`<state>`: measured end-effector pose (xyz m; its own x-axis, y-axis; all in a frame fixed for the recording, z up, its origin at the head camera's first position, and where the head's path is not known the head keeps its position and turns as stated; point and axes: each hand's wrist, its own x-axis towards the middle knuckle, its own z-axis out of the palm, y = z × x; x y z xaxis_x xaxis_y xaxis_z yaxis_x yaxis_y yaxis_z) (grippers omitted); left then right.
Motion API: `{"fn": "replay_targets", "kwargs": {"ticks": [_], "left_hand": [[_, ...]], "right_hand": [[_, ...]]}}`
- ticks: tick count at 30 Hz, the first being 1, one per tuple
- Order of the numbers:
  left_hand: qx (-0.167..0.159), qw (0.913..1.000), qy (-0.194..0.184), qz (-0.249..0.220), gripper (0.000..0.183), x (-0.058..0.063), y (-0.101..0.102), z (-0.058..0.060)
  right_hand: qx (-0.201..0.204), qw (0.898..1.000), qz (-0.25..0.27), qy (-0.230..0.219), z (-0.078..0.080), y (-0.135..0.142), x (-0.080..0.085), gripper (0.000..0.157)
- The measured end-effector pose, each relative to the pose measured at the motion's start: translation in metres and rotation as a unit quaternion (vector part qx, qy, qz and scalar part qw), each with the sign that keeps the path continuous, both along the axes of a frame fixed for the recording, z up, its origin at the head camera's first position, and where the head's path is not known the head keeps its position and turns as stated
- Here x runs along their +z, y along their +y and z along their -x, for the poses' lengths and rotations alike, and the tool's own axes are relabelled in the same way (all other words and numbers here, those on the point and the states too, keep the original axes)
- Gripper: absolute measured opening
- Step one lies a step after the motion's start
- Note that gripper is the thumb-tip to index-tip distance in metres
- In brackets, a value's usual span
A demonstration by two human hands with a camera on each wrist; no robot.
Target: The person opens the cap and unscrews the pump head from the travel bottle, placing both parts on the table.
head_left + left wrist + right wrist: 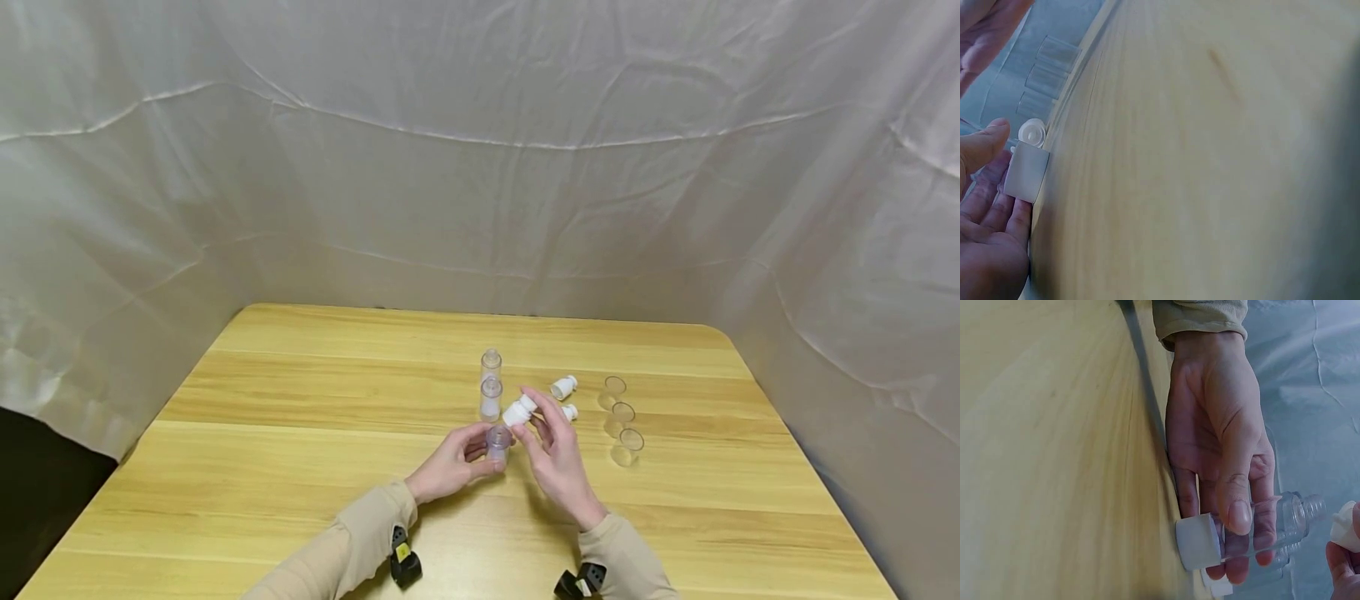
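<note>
My left hand point(453, 458) holds a clear bottle point(497, 439) upright, thumb on one side and fingers behind. The bottle has a white base point(1199, 542) and a narrow threaded neck point(1314, 507). Just above and to the right of the neck, my right hand point(557, 462) pinches a white pump top point(519, 411) in its fingertips, tilted. In the right wrist view the pump top point(1344, 526) is apart from the neck. Two more clear bottles, a nearer one point(491, 400) and a farther one point(491, 360), stand behind the held one.
Two white pump tops, one farther point(564, 387) and one partly behind the right hand point(571, 412), lie on the wooden table point(300, 400). Three clear caps, far point(611, 393), middle point(618, 421) and near point(627, 450), stand in a row at the right. Pale curtains surround the table.
</note>
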<state>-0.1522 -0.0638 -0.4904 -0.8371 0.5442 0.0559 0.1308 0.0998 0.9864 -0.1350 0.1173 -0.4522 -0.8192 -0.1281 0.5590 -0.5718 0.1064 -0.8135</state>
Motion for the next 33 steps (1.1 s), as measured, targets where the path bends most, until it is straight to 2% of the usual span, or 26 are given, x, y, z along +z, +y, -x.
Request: {"fn": "replay_targets", "kwargs": {"ticks": [9, 14, 18, 23, 28, 33], "left_hand": [[-0.005, 1.0000, 0.000, 0.004, 0.051, 0.001, 0.000, 0.000], [-0.007, 1.0000, -0.002, 0.005, 0.051, 0.001, 0.000, 0.000], [-0.006, 1.0000, -0.003, 0.004, 0.050, 0.001, 0.000, 0.000], [-0.004, 1.0000, -0.006, 0.002, 0.051, 0.002, 0.000, 0.000], [-0.004, 0.9999, -0.009, 0.003, 0.051, 0.002, 0.001, -0.001], [-0.004, 0.9999, -0.010, 0.001, 0.051, 0.002, 0.001, -0.001]], "right_hand": [[-0.022, 0.998, -0.010, -0.051, -0.007, 0.023, -0.011, 0.051], [-0.045, 0.993, -0.048, -0.094, -0.012, 0.040, -0.018, 0.049], [-0.072, 0.982, -0.102, -0.140, -0.015, 0.049, -0.019, 0.048], [-0.100, 0.960, -0.185, -0.184, -0.015, 0.056, -0.019, 0.050], [-0.118, 0.941, -0.247, -0.198, -0.015, 0.062, -0.019, 0.049], [-0.127, 0.930, -0.282, -0.200, -0.014, 0.066, -0.018, 0.046]]}}
